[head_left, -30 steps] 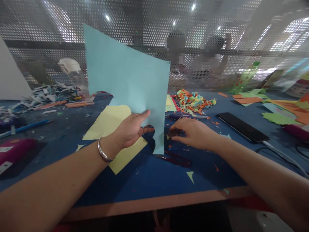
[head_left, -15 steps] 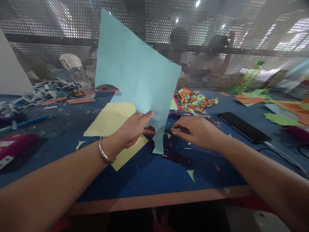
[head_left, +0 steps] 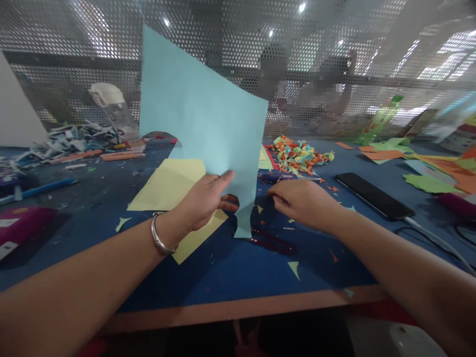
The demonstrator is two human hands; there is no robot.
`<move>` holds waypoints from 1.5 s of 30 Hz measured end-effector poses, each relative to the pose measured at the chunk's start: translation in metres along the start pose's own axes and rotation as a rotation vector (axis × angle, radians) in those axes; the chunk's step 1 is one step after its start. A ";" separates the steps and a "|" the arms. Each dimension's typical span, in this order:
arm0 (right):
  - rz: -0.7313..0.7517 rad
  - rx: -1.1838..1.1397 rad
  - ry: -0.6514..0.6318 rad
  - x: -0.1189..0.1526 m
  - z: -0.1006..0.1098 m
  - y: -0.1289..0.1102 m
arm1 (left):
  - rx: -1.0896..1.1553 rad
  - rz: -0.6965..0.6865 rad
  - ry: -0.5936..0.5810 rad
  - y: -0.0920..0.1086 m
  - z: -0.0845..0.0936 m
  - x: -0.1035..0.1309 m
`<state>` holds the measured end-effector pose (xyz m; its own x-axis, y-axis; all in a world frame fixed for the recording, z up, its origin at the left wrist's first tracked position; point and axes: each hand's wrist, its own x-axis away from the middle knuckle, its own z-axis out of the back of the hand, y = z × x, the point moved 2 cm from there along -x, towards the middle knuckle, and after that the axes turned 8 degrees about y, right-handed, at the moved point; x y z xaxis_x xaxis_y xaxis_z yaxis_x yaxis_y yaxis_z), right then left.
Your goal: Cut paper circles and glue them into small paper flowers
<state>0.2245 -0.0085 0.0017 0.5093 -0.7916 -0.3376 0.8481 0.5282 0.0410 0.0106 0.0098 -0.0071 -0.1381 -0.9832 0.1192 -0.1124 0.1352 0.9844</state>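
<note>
Left hand [head_left: 203, 201]: pinched light-blue paper [head_left: 204, 109], fingers partly hidden
Right hand [head_left: 303, 203]: fingers curled, contents couldn't be seen
Scissors [head_left: 273, 241]: blades lay hidden

text: none readable | magenta case [head_left: 29, 224], left of left hand [head_left: 203, 201]: white patches [head_left: 7, 249] were illegible | bottle [head_left: 122, 119] beyond hand: markings [head_left: 120, 132] were illegible

Light-blue paper sheet [head_left: 208, 109], standing upright, lower edge cut in curves, in left hand [head_left: 203, 201]
</note>
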 end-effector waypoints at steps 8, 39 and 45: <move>-0.415 -0.732 0.257 0.002 0.007 0.006 | 0.034 0.015 0.040 0.003 -0.006 0.007; -0.342 -0.895 0.185 0.001 -0.001 -0.014 | -0.174 -0.034 -0.039 -0.003 -0.012 0.015; -0.256 -0.778 0.216 0.002 0.002 -0.017 | -0.130 -0.039 -0.139 -0.001 -0.014 0.015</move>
<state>0.2115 -0.0198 0.0025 0.2088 -0.8813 -0.4239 0.5514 0.4641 -0.6933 0.0228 -0.0069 -0.0042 -0.2717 -0.9598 0.0709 0.0066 0.0718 0.9974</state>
